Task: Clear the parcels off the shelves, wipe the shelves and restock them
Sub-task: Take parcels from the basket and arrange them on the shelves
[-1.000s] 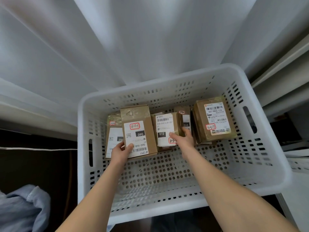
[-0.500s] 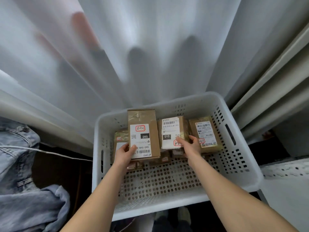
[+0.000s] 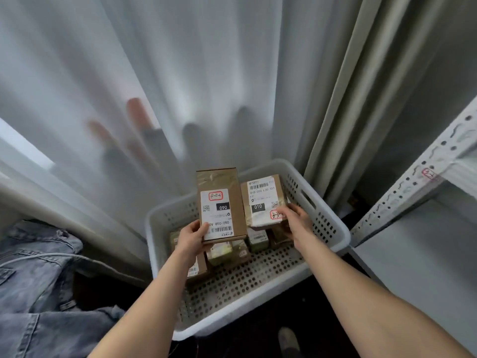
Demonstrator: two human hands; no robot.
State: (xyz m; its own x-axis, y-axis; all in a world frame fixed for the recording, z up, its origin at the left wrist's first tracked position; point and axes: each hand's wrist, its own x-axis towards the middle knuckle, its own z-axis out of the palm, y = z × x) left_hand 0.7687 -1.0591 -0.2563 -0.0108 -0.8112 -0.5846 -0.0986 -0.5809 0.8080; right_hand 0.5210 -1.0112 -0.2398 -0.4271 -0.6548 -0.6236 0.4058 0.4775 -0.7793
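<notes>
Sheer white curtain [image 3: 180, 73], backlit by daylight, beyond and above the fingers [image 3: 285, 211]; heavier grey drape [image 3: 343, 112] to their upper right; white perforated metal shelving rack [image 3: 413, 182] far right; dark floor [image 3: 258, 319] below; crumpled denim garment [image 3: 38, 280] lower left.

Soft daylight through sheer curtain [image 3: 180, 86], dim floor, wide-angle edge distortion
</notes>
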